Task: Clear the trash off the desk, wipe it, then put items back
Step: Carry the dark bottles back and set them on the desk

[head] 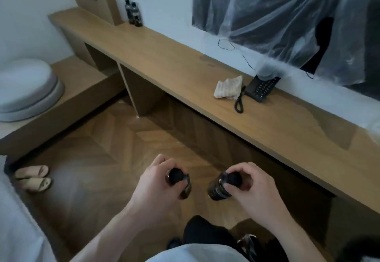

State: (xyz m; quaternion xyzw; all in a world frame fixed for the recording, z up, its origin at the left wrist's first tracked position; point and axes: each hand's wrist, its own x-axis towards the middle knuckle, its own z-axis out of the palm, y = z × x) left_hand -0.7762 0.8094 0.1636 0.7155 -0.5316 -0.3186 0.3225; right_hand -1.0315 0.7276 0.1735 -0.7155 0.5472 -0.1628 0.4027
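Bottles come first: we hold one dark bottle [178,181] in our left hand [159,181] and another dark bottle [221,186] in our right hand [249,183], fingers curled round the capped tops, both carried over the wood floor [98,159] at about six o'clock, well short of the desk [164,56].

Judging by how things lie, we are in the put-back stage. No trash shows on the desk top, and a crumpled cloth [227,87] lies near the middle at about two o'clock, just beside the black phone [262,90], whose coiled cord [239,101] touches the cloth's edge. Faint damp-looking marks on the wood above the cloth suggest wiping is done, though we cannot be sure. Two more dark bottles [133,13] already stand upright against the wall at about eleven o'clock.

What is left, as we read it: set our two bottles on the desk, likely beside that pair, and deal with the cloth.

Farther out, a plastic-covered screen [287,15] hangs at one o'clock and slippers [33,177] lie at nine o'clock.
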